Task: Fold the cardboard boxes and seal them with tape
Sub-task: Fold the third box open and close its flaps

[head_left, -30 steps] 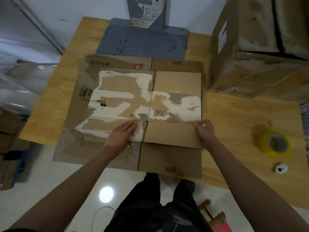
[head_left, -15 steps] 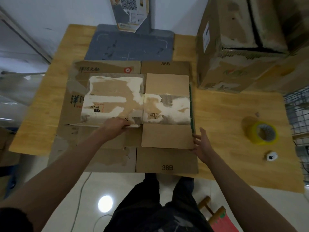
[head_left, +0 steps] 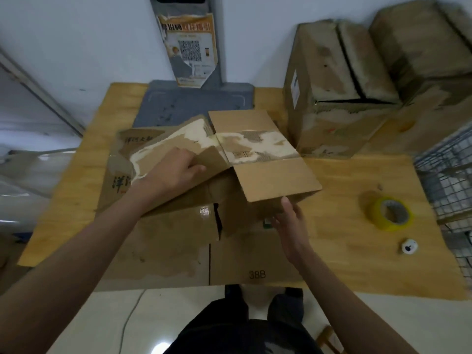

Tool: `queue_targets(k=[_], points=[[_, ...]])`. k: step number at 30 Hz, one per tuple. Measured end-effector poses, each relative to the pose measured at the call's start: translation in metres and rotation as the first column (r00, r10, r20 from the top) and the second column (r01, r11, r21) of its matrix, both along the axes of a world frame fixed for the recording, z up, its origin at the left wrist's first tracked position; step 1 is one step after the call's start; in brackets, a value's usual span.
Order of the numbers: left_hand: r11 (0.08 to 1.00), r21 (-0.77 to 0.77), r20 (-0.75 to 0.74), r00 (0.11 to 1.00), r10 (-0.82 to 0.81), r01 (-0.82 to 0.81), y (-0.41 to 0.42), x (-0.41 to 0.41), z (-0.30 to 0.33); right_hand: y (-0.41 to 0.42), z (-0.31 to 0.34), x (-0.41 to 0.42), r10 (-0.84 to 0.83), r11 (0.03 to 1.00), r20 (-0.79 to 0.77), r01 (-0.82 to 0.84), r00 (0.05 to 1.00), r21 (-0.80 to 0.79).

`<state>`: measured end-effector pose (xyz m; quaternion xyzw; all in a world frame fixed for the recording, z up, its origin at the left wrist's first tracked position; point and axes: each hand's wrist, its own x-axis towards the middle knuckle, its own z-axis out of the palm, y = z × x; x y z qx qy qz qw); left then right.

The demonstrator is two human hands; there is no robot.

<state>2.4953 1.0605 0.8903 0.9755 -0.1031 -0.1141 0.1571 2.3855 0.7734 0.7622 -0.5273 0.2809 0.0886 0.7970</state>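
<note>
Left hand (head_left: pixel 173 172) on cardboard box (head_left: pixel 255 149), wooden table (head_left: pixel 357 251)

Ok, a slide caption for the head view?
Left hand lifts flattened cardboard box open; right hand reaches under its flap.

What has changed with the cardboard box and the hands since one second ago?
The flattened cardboard box has been lifted off the pile and is opening up. The left hand now grips its left panel; the right hand let go and reaches underneath. The tape roll stayed put.
</note>
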Motion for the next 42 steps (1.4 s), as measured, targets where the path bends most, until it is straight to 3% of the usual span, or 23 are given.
queue_targets(k=[4,8,12,15,18,23,31,34,36,42], points=[[0.999,-0.038,0.04,0.999,-0.004,0.005,-0.023,0.005,0.036,0.023,0.028,0.035,0.099,0.991,-0.033,-0.101,0.995,-0.092],[0.998,-0.054,0.11,0.994,0.025,-0.019,-0.03,0.011,0.073,0.023,0.057,0.065,0.001,0.966,-0.08,-0.021,0.997,-0.257],[0.998,0.009,0.201,0.978,0.063,-0.066,-0.01,0.032,0.111,0.003,0.109,0.073,-0.062,0.87,0.124,0.114,0.99,-0.48],[0.99,0.044,0.259,0.959,0.116,-0.132,-0.005,0.041,0.138,-0.013,0.153,0.081,-0.005,0.787,0.293,0.185,0.956,-0.588],[0.979,0.016,0.287,0.939,0.188,-0.201,-0.001,0.051,0.157,-0.028,0.19,0.09,0.088,0.691,0.361,0.204,0.929,-0.694],[0.964,-0.015,0.239,0.935,0.262,-0.266,-0.001,0.06,0.173,-0.06,0.238,0.093,0.278,0.447,0.241,0.097,0.93,-0.889],[0.941,-0.153,0.036,0.95,0.311,-0.303,-0.052,0.071,0.164,-0.127,0.258,0.089,0.302,0.181,-0.037,-0.096,0.953,-0.979],[0.904,-0.261,-0.08,0.941,0.328,-0.338,-0.069,0.076,0.147,-0.149,0.251,0.084,0.283,0.149,-0.154,-0.202,0.947,-0.968],[0.911,-0.23,-0.122,0.939,0.321,-0.341,-0.083,0.078,0.132,-0.16,0.24,0.082,0.282,0.15,-0.209,-0.258,0.937,-0.954],[0.909,-0.246,-0.075,0.942,0.327,-0.335,-0.122,0.088,0.115,-0.204,0.23,0.089,0.246,0.216,-0.21,-0.265,0.946,-0.94]])
